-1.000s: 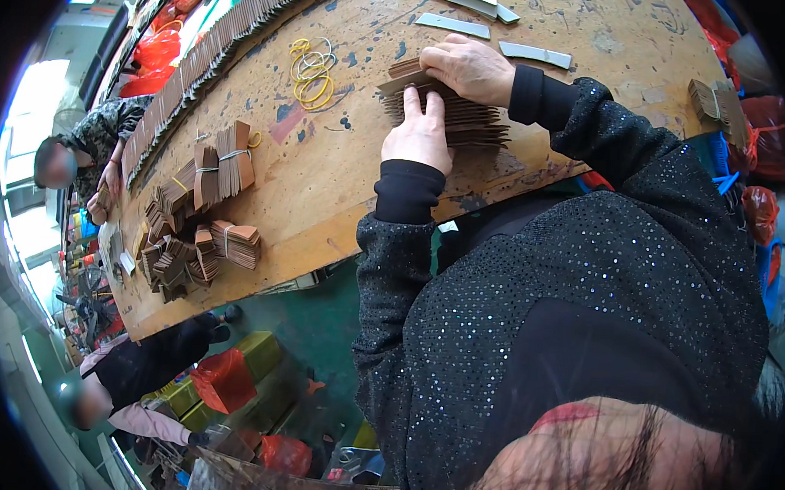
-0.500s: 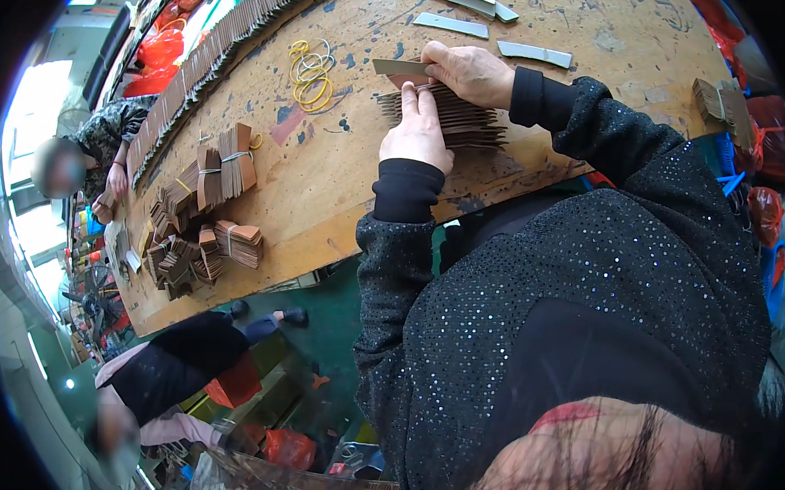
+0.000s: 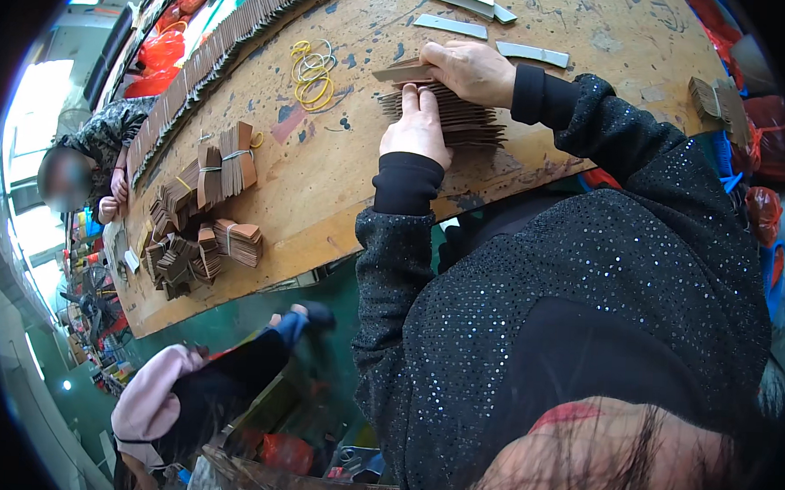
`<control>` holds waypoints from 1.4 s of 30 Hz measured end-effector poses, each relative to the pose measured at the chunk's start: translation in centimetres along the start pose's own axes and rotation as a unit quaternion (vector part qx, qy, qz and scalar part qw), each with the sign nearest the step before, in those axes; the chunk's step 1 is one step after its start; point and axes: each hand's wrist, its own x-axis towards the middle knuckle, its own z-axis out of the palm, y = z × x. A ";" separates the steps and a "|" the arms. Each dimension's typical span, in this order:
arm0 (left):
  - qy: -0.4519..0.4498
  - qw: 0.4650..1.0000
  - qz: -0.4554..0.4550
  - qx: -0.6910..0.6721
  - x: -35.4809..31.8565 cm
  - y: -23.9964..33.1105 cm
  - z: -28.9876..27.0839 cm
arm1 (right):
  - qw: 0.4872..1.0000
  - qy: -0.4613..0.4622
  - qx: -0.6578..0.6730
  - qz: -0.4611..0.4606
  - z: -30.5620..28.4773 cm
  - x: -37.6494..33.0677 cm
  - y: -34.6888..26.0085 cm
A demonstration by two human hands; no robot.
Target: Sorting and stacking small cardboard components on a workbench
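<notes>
A fanned stack of brown cardboard pieces [image 3: 472, 121] lies on the wooden table in front of me. My left hand [image 3: 417, 134] is on the stack's left end, two fingers stretched along its top and the others mostly hidden. At the stack's far side, my right hand [image 3: 472, 72] pinches a flat brown cardboard strip [image 3: 402, 73], which sticks out left of the fingers. The strip is slightly tilted, close above the left fingertips. Left of my hands lie loose yellow and white rubber bands [image 3: 312, 84].
Banded cardboard bundles [image 3: 225, 168] are heaped on the table's left part. Pale strips [image 3: 450, 25] lie beyond my hands. A long row of upright cardboard pieces [image 3: 208, 57] runs along the far left edge. One person [image 3: 107, 154] is at the table's left end; another [image 3: 194, 385] bends over nearby.
The strip in my right hand has tipped, its face now turned differently. My left hand has hardly moved. The person at lower left has shifted and bent lower; the one at the table has leaned in.
</notes>
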 end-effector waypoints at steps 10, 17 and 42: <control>0.010 1.000 -0.003 0.000 0.0 0.6 0.2 | 0.989 -0.106 0.049 0.085 -0.9 1.9 -0.7; -0.007 1.000 -0.006 0.016 0.4 0.7 0.2 | 0.990 -0.122 0.031 0.064 -0.5 2.6 0.0; 0.020 1.000 -0.007 0.022 0.1 0.8 -0.2 | 0.974 -0.220 0.046 0.038 -0.6 2.4 2.2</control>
